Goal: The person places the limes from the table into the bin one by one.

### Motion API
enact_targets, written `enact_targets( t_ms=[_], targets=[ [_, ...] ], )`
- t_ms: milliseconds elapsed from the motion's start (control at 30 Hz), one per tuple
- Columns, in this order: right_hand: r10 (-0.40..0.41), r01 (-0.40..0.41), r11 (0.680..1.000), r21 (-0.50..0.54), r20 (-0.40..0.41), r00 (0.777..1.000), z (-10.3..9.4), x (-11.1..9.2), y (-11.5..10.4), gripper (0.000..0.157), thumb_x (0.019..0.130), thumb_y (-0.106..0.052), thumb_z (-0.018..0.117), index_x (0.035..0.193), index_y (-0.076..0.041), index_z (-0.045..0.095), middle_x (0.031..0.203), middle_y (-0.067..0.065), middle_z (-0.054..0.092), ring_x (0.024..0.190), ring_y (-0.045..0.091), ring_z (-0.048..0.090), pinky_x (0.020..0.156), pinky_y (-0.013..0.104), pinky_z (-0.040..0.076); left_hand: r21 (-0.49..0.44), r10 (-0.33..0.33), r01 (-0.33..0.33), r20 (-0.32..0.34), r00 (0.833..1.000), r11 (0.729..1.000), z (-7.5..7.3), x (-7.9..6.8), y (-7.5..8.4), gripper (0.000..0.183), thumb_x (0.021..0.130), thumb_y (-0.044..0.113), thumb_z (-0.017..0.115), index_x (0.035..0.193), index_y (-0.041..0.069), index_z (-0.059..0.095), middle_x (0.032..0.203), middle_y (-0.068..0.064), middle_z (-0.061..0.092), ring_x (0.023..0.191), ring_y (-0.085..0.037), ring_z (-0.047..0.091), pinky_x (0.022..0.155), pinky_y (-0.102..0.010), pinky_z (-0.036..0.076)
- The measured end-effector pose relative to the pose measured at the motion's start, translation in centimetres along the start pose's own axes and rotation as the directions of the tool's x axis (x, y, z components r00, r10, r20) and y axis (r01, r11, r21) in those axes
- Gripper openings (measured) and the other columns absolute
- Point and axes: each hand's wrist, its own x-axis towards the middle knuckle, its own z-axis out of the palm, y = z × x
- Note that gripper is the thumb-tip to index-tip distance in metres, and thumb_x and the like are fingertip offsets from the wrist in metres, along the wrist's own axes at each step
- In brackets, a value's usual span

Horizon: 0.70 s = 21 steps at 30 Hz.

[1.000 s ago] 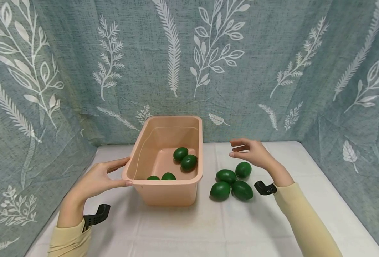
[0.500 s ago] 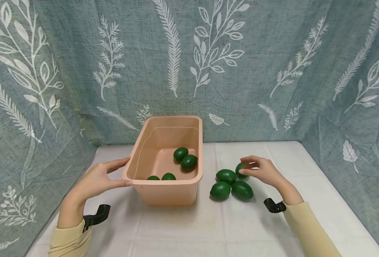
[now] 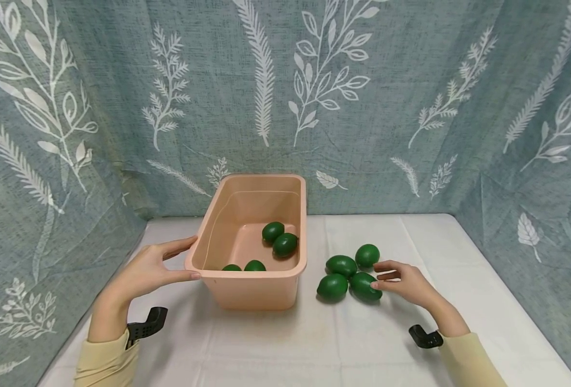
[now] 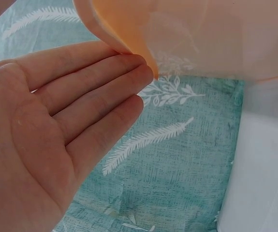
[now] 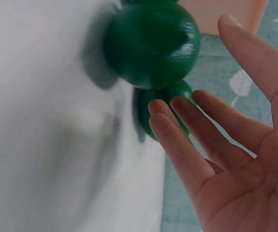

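Observation:
At the left, a peach-coloured plastic bin stands on the white-covered table. My left hand touches its near left corner, thumb at the front rim and fingers along the side; in the left wrist view those fingers lie straight. Two green limes show on the bin's floor, and more peek over the front wall. To the right of the bin, several limes lie clustered. My right hand is at the nearest right lime, thumb and fingers spread, thumb tip overlapping it; in the right wrist view a gap separates them.
White cloth covers the table. A blue-green curtain with white leaf prints rises behind it and along both sides. A black wrist camera sits on the right wrist, another black camera on the left.
My right hand has come down and toward the body, from above the far lime, past it, to the near right lime. My left hand, the bin and the limes stay put.

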Motion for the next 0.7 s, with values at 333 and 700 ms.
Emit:
enact_targets(
  t_ms=[333,700],
  targets=[
    [0.007,-0.007,1.000,0.002,0.030,1.000,1.1,-0.2,0.5,0.061,0.080,-0.038,0.075,0.128,-0.005,0.058,0.125,0.015,0.061,0.107,0.031,0.064,0.085,0.041,0.055,0.001,-0.002,0.002,0.002,1.000,1.000,-0.2,0.1,0.0,0.079,0.076,0.046,0.077,0.142,0.015,0.047,0.141,-0.006,0.050,0.131,-0.037,0.044,0.100,-0.056,0.042],
    [0.014,-0.013,1.000,-0.006,0.059,0.998,1.6,0.0,0.0,0.060,0.078,-0.033,0.078,0.127,-0.003,0.058,0.122,0.019,0.061,0.103,0.032,0.064,0.082,0.040,0.056,0.005,0.003,-0.003,-0.002,1.000,1.000,-0.2,0.2,0.3,0.078,0.076,0.045,0.077,0.141,0.014,0.048,0.140,-0.005,0.051,0.130,-0.036,0.046,0.100,-0.054,0.044]
  ],
)
